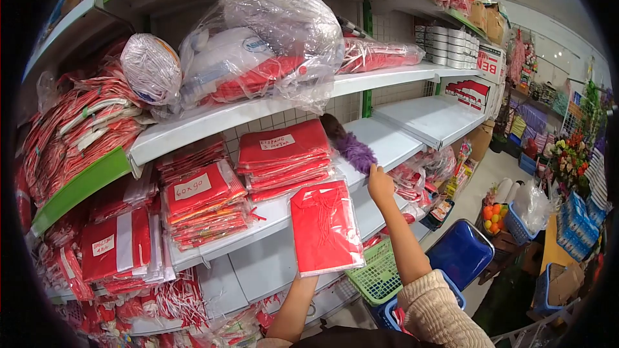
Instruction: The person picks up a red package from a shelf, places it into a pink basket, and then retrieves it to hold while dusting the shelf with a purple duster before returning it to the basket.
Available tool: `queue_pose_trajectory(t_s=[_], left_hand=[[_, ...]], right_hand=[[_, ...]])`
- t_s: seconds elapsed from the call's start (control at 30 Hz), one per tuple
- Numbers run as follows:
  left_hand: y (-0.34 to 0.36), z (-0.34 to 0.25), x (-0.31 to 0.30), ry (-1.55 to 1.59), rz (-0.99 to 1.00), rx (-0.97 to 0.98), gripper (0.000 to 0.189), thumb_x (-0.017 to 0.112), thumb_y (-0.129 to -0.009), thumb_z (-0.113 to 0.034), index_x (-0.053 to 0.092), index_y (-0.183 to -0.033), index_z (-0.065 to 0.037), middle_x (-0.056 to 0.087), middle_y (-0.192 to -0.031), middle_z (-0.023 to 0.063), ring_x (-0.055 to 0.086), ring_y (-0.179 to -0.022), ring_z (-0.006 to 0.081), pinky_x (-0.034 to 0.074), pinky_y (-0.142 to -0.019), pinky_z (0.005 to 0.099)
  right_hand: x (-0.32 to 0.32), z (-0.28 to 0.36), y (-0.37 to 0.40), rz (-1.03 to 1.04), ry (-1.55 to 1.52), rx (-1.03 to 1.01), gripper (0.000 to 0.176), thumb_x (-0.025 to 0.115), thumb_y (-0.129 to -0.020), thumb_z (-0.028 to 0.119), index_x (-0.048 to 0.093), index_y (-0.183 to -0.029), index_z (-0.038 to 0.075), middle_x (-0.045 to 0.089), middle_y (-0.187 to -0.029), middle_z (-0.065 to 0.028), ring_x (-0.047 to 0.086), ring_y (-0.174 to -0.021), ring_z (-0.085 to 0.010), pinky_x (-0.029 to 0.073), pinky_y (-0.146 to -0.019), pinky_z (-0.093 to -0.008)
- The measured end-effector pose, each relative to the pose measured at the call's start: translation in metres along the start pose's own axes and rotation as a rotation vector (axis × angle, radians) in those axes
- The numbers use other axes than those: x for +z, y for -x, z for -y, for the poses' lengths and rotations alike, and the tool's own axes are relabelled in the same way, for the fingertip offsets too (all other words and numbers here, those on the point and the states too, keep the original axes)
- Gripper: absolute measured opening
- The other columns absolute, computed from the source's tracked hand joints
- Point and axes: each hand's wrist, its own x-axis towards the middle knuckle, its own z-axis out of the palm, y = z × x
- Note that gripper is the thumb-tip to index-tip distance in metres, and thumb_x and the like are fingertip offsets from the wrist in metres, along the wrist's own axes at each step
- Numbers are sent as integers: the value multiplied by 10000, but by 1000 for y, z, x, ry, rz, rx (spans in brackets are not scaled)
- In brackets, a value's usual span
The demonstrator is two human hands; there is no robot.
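My right hand [380,185] is closed round the end of a fluffy purple duster [356,153], whose darker tip lies against the grey middle shelf [387,138]. From below, my left hand [305,281] holds up a flat red cloth packet in clear plastic [327,227]; the packet hides most of its fingers. Just behind that packet sits a stack of similar red packets [284,154] with a handwritten label. Left of it is another labelled stack [200,196], marked 60x90.
A large clear plastic bag [277,32] and a ball of white cord [151,67] rest on the shelf above. Below my right arm are a green basket [377,270] and a blue chair seat [461,251]. White boxes [467,93] stand at the shelf's far end.
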Motion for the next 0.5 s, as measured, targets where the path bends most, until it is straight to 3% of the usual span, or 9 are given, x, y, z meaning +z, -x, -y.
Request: queue_pose_trajectory(t_s=[0.13, 0.2, 0.5], left_hand=[[4, -7, 0, 57, -3, -40, 477, 392, -947, -375, 434, -1288, -44, 491, -1282, 132, 508, -1133, 268, 403, -989, 438], [4, -11, 3, 74, 3, -65, 482, 392, -946, -380, 432, -1290, -45, 489, -1284, 133, 506, -1134, 270, 401, -989, 440], [-9, -8, 27, 126, 69, -215, 503, 389, -939, -403, 421, -1298, -53, 479, -1292, 133, 497, -1142, 277, 392, -991, 453]], right_hand=[[-16, 6, 49, -117, -40, 14, 342, 493, -795, 47, 472, -1136, 32, 579, -937, -210, 628, -725, -377, 512, -595, -450], [-29, 1, 81, -64, -153, 53, 344, 501, -803, 59, 476, -1146, 47, 587, -939, -191, 620, -737, -375, 501, -606, -457], [-43, -66, 228, -136, -390, 177, 345, 557, -804, 33, 512, -1146, 51, 601, -947, -200, 588, -805, -390, 456, -648, -449]])
